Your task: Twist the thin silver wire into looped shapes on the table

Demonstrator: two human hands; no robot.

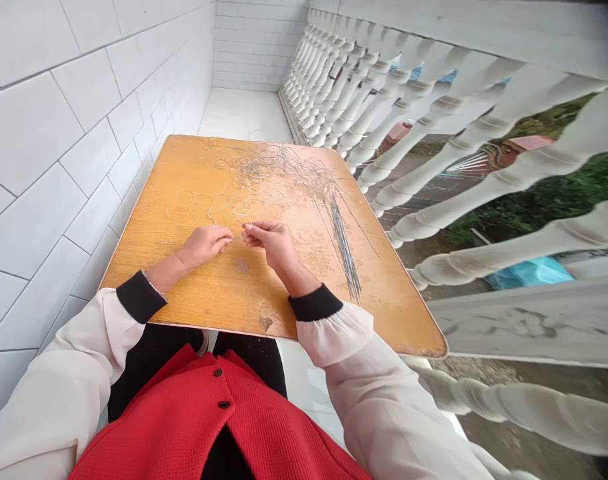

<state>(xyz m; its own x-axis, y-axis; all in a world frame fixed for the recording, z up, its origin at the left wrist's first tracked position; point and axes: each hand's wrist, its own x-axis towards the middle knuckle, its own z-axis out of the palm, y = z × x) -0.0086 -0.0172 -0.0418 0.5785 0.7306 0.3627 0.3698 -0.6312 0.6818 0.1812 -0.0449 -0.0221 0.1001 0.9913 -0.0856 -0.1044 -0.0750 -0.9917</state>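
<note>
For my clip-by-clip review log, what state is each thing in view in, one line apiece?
Left hand: fingers curled, fingertips near the right hand.
Right hand: fingertips pinched; anything held is too thin to tell.
Bent wire loops: lying flat in a wavy row.
Tangled silvery wire: loose heap toward the far edge.
Straight wire bundle: lying roughly parallel, slightly fanned.
Wooden tabletop: worn, chipped near the person.

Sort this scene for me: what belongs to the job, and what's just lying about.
Job: left hand, right hand, wire loops, tangled wire, bundle of straight wires.

Just around: wooden table, white tiled wall, white balusters, red vest.
</note>
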